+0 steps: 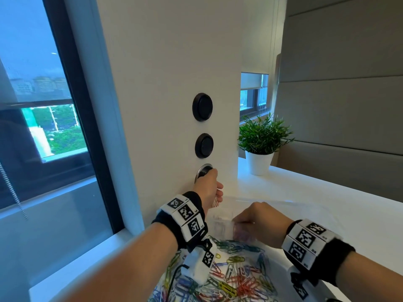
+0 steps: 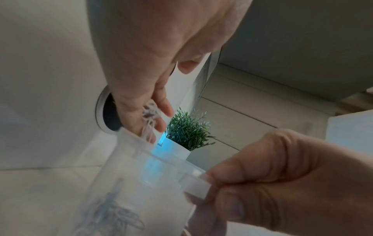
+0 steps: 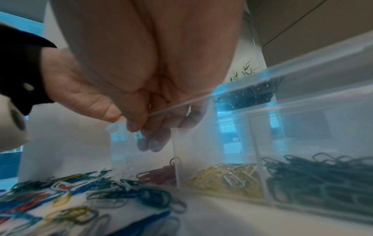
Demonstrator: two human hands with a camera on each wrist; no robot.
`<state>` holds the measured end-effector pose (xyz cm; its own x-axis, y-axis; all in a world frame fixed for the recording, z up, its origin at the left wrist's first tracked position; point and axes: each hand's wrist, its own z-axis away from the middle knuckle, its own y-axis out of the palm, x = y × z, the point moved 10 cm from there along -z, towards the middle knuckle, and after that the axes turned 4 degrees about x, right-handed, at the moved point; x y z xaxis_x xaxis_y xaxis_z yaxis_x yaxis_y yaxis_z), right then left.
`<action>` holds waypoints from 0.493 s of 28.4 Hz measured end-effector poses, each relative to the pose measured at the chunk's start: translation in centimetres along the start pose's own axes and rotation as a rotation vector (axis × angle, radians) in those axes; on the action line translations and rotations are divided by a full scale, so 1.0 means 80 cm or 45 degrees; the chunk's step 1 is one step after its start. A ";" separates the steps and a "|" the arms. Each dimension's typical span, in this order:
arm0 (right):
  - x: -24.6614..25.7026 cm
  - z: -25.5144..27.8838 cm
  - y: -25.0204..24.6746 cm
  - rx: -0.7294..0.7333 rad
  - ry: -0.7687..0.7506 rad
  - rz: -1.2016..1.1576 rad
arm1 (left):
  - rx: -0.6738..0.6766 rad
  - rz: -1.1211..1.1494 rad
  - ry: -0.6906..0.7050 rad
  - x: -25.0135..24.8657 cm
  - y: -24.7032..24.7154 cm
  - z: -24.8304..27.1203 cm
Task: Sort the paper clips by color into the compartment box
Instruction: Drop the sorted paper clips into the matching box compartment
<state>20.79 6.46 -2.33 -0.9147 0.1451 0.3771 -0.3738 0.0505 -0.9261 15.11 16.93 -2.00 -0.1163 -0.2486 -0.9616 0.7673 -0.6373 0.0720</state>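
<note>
Paper clips (image 1: 229,277), thin bent wire w/ bright plastic coats in blue, red, yellow, green & white, lie in a big loose heap on the smooth white table (image 1: 327,203), just in front of the clear plastic compartment box (image 3: 302,121). Left hand (image 1: 209,190) is up over the box's far left corner w/ fingers curled round a few pale clips (image 2: 148,127) that dangle down. Right hand (image 1: 259,221) pinches the box's thin rim, fingers curled over the edge. Inside, red clips (image 3: 159,174), yellow clips (image 3: 224,178) & dark green clips (image 3: 322,175) sit in separate parts. Clips look v. light, stiff & slippery, and they hook together, so prob. best pinched one at a time by a loop end. Box looks light, hard & see-through, and might slide if not held.
</note>
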 end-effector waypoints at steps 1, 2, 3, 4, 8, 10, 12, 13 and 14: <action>0.000 0.001 0.000 0.001 0.009 -0.002 | 0.002 -0.030 0.001 0.000 -0.001 0.002; -0.001 0.001 0.001 0.007 0.018 -0.007 | 0.022 -0.054 -0.011 0.001 -0.001 0.004; 0.000 0.002 0.002 0.013 0.019 -0.009 | 0.049 -0.079 -0.033 0.003 0.000 0.006; 0.000 0.001 0.003 0.019 0.020 -0.009 | 0.067 -0.113 -0.056 0.006 0.000 0.009; -0.001 0.001 0.003 0.020 0.053 -0.004 | 0.064 -0.190 -0.061 0.004 -0.003 0.018; 0.002 0.004 0.002 0.051 0.081 0.020 | 0.066 -0.229 -0.038 0.000 -0.006 0.026; 0.007 0.014 -0.008 0.035 0.093 0.054 | 0.072 -0.304 -0.003 -0.005 -0.012 0.039; 0.008 0.023 -0.018 -0.012 0.109 0.054 | 0.081 -0.374 0.022 -0.009 -0.017 0.046; 0.007 0.035 -0.031 -0.071 0.130 0.055 | 0.101 -0.482 0.061 -0.012 -0.021 0.052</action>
<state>20.77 3.68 0.19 -0.9085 0.2479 0.3364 -0.3225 0.0963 -0.9417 11.33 15.17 -0.11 -0.3507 0.0485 -0.9352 0.6243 -0.7322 -0.2721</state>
